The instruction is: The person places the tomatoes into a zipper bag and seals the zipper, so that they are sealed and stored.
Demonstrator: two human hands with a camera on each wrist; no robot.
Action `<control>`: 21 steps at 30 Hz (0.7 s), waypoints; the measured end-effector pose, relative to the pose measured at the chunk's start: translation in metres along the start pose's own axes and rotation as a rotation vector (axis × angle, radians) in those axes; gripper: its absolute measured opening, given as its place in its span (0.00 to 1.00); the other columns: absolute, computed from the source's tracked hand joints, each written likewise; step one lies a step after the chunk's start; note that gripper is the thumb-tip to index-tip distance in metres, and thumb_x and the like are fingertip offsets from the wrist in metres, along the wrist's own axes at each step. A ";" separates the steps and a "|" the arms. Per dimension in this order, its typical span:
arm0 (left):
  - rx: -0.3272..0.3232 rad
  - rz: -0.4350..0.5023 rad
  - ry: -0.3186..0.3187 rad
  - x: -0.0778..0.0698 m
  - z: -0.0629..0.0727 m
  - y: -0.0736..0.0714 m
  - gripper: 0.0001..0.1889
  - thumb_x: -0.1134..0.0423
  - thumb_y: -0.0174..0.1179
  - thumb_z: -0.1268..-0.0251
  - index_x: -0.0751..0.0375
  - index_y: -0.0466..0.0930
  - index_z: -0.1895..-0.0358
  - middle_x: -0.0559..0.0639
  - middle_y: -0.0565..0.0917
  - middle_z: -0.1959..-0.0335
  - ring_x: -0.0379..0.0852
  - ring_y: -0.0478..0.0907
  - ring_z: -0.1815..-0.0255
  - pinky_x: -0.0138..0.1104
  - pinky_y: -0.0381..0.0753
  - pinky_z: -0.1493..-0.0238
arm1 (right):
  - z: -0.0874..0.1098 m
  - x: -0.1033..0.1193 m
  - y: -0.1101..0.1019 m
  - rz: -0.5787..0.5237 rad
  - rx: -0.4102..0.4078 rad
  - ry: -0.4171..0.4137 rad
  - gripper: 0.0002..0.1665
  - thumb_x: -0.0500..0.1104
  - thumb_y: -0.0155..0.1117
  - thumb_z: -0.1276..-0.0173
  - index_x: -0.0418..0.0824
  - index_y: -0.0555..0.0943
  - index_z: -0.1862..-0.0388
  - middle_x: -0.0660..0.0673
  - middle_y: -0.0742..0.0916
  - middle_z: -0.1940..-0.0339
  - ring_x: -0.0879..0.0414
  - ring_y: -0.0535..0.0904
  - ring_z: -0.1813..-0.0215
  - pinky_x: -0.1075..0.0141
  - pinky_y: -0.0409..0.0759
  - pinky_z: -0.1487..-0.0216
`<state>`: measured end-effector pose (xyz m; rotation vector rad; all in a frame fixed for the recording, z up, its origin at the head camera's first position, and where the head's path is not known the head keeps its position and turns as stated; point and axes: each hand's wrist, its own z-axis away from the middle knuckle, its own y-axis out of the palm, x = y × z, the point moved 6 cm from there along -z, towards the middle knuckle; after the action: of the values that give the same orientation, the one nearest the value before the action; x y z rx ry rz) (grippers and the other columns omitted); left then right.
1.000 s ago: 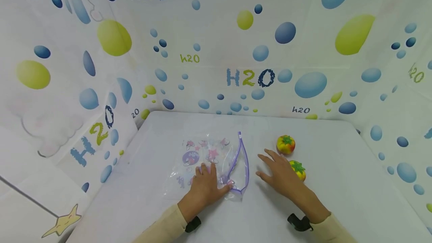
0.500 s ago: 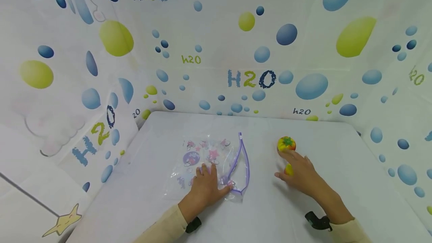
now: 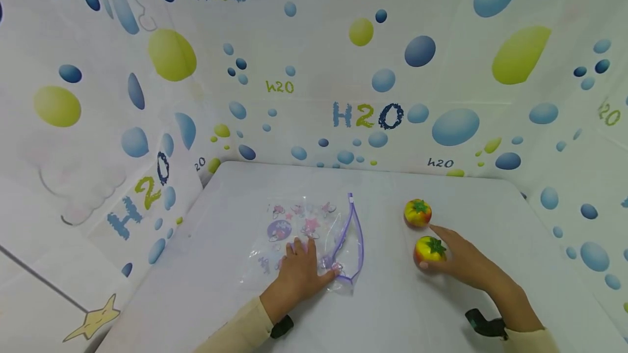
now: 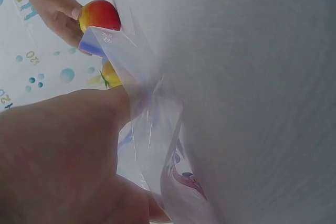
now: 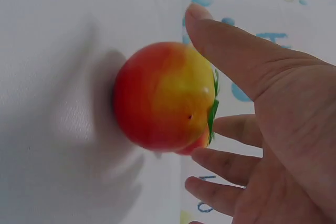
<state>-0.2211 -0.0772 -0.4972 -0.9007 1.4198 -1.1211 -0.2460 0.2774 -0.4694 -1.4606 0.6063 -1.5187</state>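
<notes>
"What are the fingers (image 5: pixel 226 166) of the right hand (image 3: pixel 463 263) doing?"
"Curving loosely about the near fruit (image 3: pixel 426 250), thumb on its opposite side, not grasping it; whether they touch it, I cannot tell"
"How would it handle?"
"Probably light and fairly stiff, perhaps moulded plastic by its gloss, so a little slippery but hardly fragile. I'd hold it across the round sides, below the green leaves (image 3: pixel 435 246)"
"And around it?"
"It sits on the table (image 3: pixel 196 298), the far fruit (image 3: pixel 417 213) just beyond. Well to the left lies a clear bag (image 3: pixel 279 230), the left hand (image 3: pixel 298 274) resting on it, fingers relaxed, clenching nothing"
"Is the bag awkward?"
"Likely thin, floppy and slick; best taken by its purple strip (image 3: pixel 362 247)"
</notes>
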 end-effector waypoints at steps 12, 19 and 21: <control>-0.007 -0.020 0.015 -0.002 0.001 -0.003 0.55 0.26 0.61 0.36 0.75 0.65 0.25 0.83 0.68 0.28 0.82 0.68 0.29 0.66 0.79 0.39 | 0.000 -0.016 0.003 0.009 0.069 0.042 0.66 0.70 0.75 0.38 0.34 0.59 0.16 0.22 0.67 0.21 0.21 0.62 0.23 0.27 0.69 0.32; 0.002 -0.018 0.007 -0.002 0.003 -0.003 0.56 0.26 0.61 0.36 0.75 0.64 0.24 0.84 0.67 0.28 0.83 0.67 0.28 0.66 0.79 0.39 | 0.000 -0.018 0.002 0.003 0.086 0.052 0.64 0.70 0.75 0.38 0.34 0.61 0.17 0.23 0.68 0.21 0.22 0.62 0.23 0.27 0.69 0.32; 0.004 -0.017 0.007 -0.002 0.003 -0.003 0.56 0.26 0.60 0.35 0.75 0.64 0.24 0.84 0.67 0.28 0.83 0.67 0.28 0.66 0.79 0.38 | 0.000 -0.019 0.001 0.004 0.088 0.057 0.64 0.70 0.75 0.38 0.34 0.61 0.17 0.23 0.68 0.21 0.21 0.62 0.23 0.27 0.69 0.33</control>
<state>-0.2180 -0.0765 -0.4936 -0.9083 1.4177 -1.1399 -0.2478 0.2931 -0.4802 -1.3523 0.5687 -1.5694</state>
